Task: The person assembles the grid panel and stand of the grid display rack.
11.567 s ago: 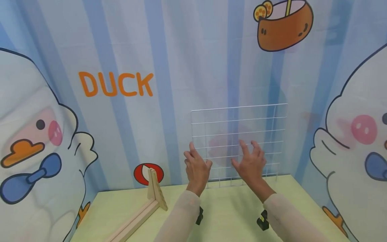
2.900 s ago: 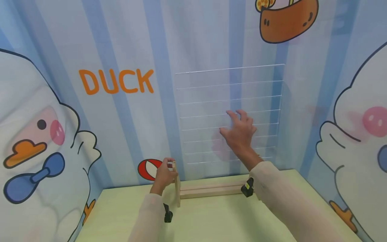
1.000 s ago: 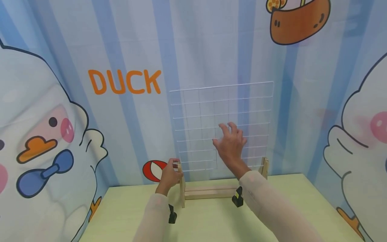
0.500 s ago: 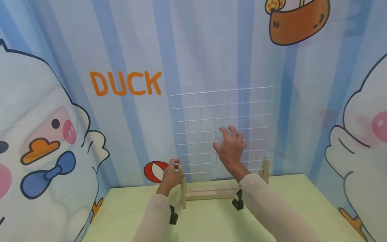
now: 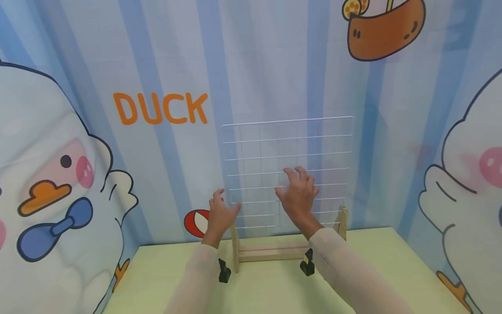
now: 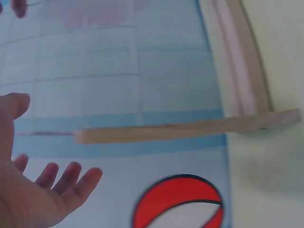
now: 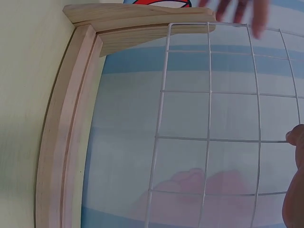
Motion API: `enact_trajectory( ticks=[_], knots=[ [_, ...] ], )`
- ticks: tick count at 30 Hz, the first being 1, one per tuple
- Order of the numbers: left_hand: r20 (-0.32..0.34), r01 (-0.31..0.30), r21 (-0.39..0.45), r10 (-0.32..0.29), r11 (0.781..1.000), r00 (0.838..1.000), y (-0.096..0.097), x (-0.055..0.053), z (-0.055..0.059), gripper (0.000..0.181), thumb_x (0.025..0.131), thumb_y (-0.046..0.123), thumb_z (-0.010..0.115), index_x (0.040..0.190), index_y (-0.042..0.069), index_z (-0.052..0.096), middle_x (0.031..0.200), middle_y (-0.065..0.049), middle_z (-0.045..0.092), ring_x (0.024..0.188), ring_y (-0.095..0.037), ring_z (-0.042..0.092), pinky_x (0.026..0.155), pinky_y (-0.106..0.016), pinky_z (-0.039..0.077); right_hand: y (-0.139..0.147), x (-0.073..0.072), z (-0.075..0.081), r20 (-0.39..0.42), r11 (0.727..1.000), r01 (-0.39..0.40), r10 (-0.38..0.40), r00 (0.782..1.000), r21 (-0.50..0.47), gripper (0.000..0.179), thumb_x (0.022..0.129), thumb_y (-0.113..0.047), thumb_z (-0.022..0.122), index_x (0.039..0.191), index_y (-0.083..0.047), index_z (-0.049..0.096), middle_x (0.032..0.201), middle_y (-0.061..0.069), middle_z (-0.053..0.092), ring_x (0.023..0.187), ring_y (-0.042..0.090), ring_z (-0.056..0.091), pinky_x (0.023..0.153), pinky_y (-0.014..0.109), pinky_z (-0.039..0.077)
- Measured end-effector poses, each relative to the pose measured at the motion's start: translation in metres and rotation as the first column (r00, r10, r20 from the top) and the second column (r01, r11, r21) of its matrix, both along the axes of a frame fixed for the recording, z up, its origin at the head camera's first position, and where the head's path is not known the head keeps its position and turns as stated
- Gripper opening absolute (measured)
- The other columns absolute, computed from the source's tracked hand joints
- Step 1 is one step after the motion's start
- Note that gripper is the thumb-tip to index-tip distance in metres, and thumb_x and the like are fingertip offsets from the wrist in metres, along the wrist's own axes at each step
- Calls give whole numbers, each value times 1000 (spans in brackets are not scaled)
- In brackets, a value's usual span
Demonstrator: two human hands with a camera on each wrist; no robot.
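My right hand (image 5: 300, 194) holds a white wire grid panel (image 5: 288, 121) upright, its curled fingers at the wires; in the right wrist view the thumb (image 7: 297, 137) lies against a wire. Below stands a wooden frame, a long crossbar (image 5: 270, 253) with an upright at each end. The panel's lower edge hangs above the crossbar, and its left side meets the top of the left upright (image 6: 152, 132). My left hand (image 5: 221, 213), fingers spread, is beside that upright and panel corner and grips nothing.
The frame stands on a pale yellow table (image 5: 168, 270). Close behind hangs a striped curtain (image 5: 266, 52) printed with ducks. Small black devices (image 5: 224, 271) sit under both wrists.
The wooden frame, earlier lying lengthwise at left, now stands across under the panel. The panel has come down between the uprights. My left hand has just let go of the left upright.
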State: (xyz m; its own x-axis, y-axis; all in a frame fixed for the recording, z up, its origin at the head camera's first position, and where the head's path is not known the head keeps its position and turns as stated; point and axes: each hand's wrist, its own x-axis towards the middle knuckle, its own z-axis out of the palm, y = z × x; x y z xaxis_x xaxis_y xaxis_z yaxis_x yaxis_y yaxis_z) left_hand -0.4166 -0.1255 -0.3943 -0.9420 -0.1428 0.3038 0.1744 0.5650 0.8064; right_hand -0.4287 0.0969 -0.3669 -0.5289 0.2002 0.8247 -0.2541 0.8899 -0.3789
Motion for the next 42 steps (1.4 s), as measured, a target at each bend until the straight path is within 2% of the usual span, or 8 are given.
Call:
enact_trajectory(
  ticks=[4, 8, 11, 15, 23, 29, 37, 42],
  knots=[
    [-133, -63, 1, 63, 998, 989, 12, 3, 34, 78, 86, 42, 66, 147, 18, 23, 138, -17, 36, 124, -32, 45, 94, -51, 48, -1, 0, 0, -2, 1000, -6, 6, 1000, -7, 58, 70, -33, 84, 121, -22, 61, 130, 9, 53, 106, 38, 51, 71, 51, 41],
    [-248, -131, 3, 128, 991, 960, 27, 6, 63, 82, 84, 45, 67, 149, 24, 20, 138, -14, 35, 116, -29, 46, 77, -47, 53, -1, 1, 0, -2, 1000, -20, 20, 1000, -19, 57, 70, -32, 84, 122, -21, 61, 130, 9, 53, 107, 37, 51, 73, 52, 41],
    [-298, -184, 6, 178, 983, 938, 36, 7, 78, 85, 83, 45, 68, 150, 27, 18, 136, -12, 36, 113, -27, 45, 66, -41, 53, -2, 1, 0, 4, 1000, -22, 22, 1000, -19, 57, 71, -32, 83, 122, -21, 61, 131, 10, 52, 108, 37, 51, 75, 52, 40],
    [-324, -229, -1, 216, 973, 921, 44, 5, 92, 87, 83, 43, 69, 150, 30, 15, 133, -11, 39, 113, -26, 46, 66, -39, 52, -2, 2, 1, 8, 1000, -22, 22, 1000, -14, 58, 71, -32, 84, 123, -21, 61, 131, 9, 52, 107, 37, 51, 74, 51, 41],
    [-346, -337, -17, 311, 941, 885, 50, -2, 97, 82, 83, 35, 72, 146, 28, 21, 125, -12, 46, 103, -29, 52, 66, -43, 53, -2, 1, 1, 12, 1000, -16, 16, 1000, -3, 59, 70, -33, 84, 123, -22, 60, 131, 9, 52, 107, 38, 51, 74, 51, 42],
    [-379, -364, -39, 324, 930, 867, 53, -3, 94, 78, 83, 33, 71, 146, 26, 25, 123, -15, 47, 95, -31, 55, 67, -42, 54, 0, 3, 0, 28, 1000, -18, 17, 999, 25, 60, 71, -34, 83, 124, -21, 60, 132, 10, 51, 107, 37, 50, 74, 51, 43],
    [-389, -387, -45, 341, 921, 856, 55, -3, 94, 77, 83, 31, 71, 145, 24, 25, 120, -16, 48, 90, -31, 55, 67, -41, 54, 11, 9, 1, 61, 995, -70, 66, 996, 74, 57, 77, -31, 78, 130, -25, 56, 137, 15, 44, 111, 38, 48, 74, 51, 46],
    [-387, -380, -34, 338, 924, 858, 56, -4, 95, 77, 83, 31, 72, 145, 25, 26, 120, -16, 48, 89, -31, 54, 68, -41, 54, 31, 12, 4, -48, 988, -59, 66, 997, 141, 45, 84, -29, 70, 127, -23, 60, 131, 18, 51, 107, 37, 55, 74, 52, 52]
  ],
)
